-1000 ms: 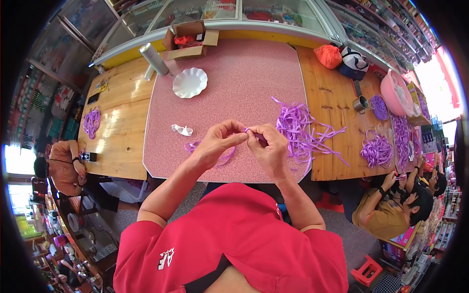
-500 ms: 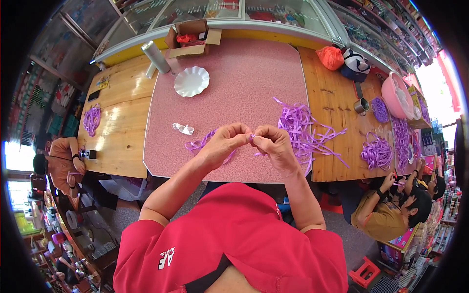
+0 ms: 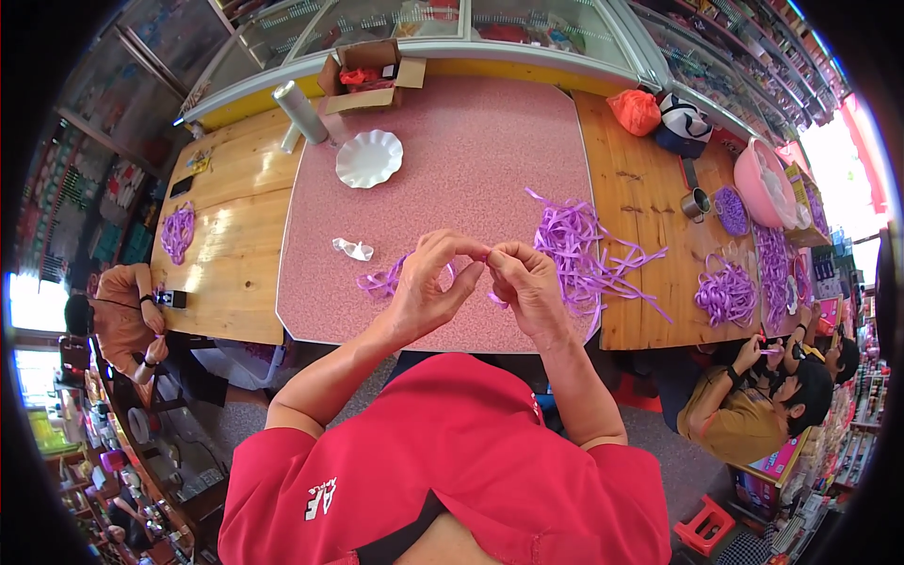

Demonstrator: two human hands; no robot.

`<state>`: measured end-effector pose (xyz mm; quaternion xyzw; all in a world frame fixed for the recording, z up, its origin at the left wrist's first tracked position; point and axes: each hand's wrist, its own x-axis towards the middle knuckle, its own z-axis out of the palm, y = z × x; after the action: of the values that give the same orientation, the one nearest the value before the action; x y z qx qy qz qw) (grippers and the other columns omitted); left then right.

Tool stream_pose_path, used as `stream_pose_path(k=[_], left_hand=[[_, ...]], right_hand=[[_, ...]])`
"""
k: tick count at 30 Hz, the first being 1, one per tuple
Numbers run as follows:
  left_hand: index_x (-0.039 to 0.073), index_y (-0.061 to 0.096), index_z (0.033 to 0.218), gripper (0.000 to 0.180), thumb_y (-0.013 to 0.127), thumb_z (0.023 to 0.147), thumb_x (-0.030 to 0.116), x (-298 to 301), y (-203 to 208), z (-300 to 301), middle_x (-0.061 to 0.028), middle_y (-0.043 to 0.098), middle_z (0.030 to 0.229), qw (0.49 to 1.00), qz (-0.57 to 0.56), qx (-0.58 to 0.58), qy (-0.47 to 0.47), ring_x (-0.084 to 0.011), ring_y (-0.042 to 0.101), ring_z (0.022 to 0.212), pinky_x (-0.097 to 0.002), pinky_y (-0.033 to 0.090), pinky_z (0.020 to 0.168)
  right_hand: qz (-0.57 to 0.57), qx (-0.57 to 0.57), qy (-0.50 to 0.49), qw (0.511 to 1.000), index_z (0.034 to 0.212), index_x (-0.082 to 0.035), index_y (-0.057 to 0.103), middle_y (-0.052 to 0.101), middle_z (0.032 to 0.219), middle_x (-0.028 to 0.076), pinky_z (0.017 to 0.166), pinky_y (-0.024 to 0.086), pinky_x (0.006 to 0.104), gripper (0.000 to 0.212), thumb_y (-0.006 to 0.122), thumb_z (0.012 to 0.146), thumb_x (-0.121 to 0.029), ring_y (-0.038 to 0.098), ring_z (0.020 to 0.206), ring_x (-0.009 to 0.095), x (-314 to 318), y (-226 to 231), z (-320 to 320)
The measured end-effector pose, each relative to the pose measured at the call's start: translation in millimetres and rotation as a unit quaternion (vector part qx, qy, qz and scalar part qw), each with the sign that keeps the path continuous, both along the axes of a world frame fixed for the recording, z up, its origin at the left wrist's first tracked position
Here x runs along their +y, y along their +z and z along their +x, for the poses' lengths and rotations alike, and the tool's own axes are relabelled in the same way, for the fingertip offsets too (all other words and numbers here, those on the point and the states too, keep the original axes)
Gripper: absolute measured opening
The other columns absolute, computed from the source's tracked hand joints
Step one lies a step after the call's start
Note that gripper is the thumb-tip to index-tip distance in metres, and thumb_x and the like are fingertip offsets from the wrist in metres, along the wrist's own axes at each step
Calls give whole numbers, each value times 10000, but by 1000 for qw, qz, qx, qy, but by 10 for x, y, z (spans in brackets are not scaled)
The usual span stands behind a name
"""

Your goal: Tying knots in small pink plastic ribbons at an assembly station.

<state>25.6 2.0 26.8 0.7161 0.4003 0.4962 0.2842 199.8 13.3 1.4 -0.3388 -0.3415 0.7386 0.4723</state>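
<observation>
My right hand (image 3: 527,287) is closed in a pinch on a purple ribbon, a bit of which shows below its fingers. My left hand (image 3: 428,287) has its thumb apart from its fingers, and its index fingertip meets the right fingertips. What lies right between the fingertips is too small to make out. Behind the left wrist some purple ribbon loops (image 3: 381,281) lie on the pink tabletop (image 3: 452,198). To the right of my right hand spreads a loose heap of purple ribbons (image 3: 573,247). A crumpled white wrapper (image 3: 353,249) rests left of my hands.
Farther back are a white scalloped plate (image 3: 369,158), a plastic roll (image 3: 299,111) and an open carton (image 3: 372,89). On the right wooden table stand a metal cup (image 3: 696,203), a pink basin (image 3: 765,184) and another ribbon pile (image 3: 727,292). People sit at both sides.
My left thumb has come away from the fingertips, opening the left hand's pinch. My right hand stays in nearly the same place, still pinching.
</observation>
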Motion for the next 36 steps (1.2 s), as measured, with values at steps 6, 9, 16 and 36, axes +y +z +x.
stream_pose_path(k=[6,9,16,36], left_hand=[[59,628,976,199,708,803,3,64,-57,-73,-82,662,913,988,115,104,19,-260,632,892,-381,445,883],[55,628,968,181,698,814,-10,39,-67,-79,-79,674,923,993,87,82,19,-248,644,910,-371,459,895],[23,629,1000,128,673,879,26,-58,-103,-28,-75,687,953,990,-129,-46,-28,-152,641,948,-296,494,847],[24,595,936,136,684,834,7,-99,-111,34,-108,642,926,998,-5,52,-27,-255,633,892,-358,488,803]], right_hand=[[-18,-22,12,1000,926,-31,654,496,661,-47,447,296,192,124,650,937,-155,381,517,26,-39,44,25],[-5,-35,35,999,953,-21,653,518,693,-51,469,346,188,111,637,940,-130,419,547,20,-79,146,50],[211,-278,-66,935,928,3,672,580,765,-35,540,400,178,56,633,913,-34,499,639,12,-189,171,71],[298,-375,-67,875,930,13,672,618,840,23,590,442,210,51,665,881,-1,535,673,52,-286,308,172]])
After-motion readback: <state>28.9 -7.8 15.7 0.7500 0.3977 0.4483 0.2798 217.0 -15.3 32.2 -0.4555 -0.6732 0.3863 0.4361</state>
